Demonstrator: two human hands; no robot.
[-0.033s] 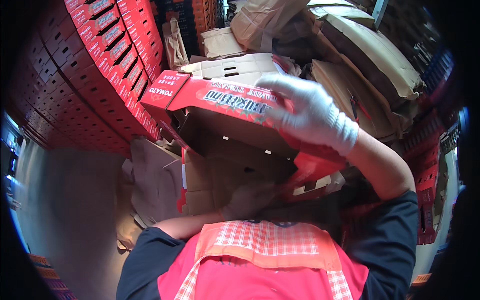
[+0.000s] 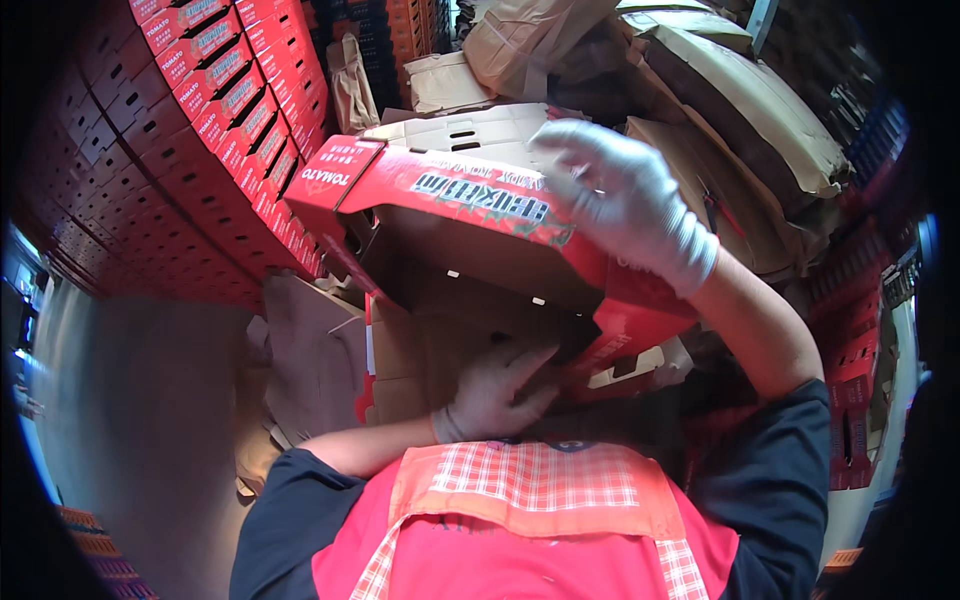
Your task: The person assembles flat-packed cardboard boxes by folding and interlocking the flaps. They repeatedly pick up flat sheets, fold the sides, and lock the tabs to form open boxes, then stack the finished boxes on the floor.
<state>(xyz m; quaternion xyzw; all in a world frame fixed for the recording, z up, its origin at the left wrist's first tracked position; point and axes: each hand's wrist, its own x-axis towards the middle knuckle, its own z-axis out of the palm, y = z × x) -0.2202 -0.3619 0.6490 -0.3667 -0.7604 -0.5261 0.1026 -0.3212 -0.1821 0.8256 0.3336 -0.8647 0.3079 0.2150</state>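
In front of me a red printed cardboard tray box (image 2: pixel 395 185) stands tilted, its brown hollow inside facing me. My right hand (image 2: pixel 630 200), in a white knit glove, is at the box's upper right corner, thumb and fingers apart. It overlaps the red edge; whether the fingertips press on it is hard to tell. My left hand (image 2: pixel 495 392), also gloved, is low in front of the box, near its brown lower panel, palm down with the fingers stretched and apart. Neither hand closes around anything.
Tall stacks of red tray boxes (image 2: pixel 215 95) rise at the left. Behind the box lies a flat brown cardboard blank (image 2: pixel 460 135). Large brown paper-wrapped bundles (image 2: pixel 740 110) are piled at the back right. More red boxes (image 2: pixel 850 420) stand at the right edge.
My right hand has lifted slightly and spread its fingers at the box's corner. My left hand, blurred before, now shows clearly with fingers apart. The box has shifted a little.
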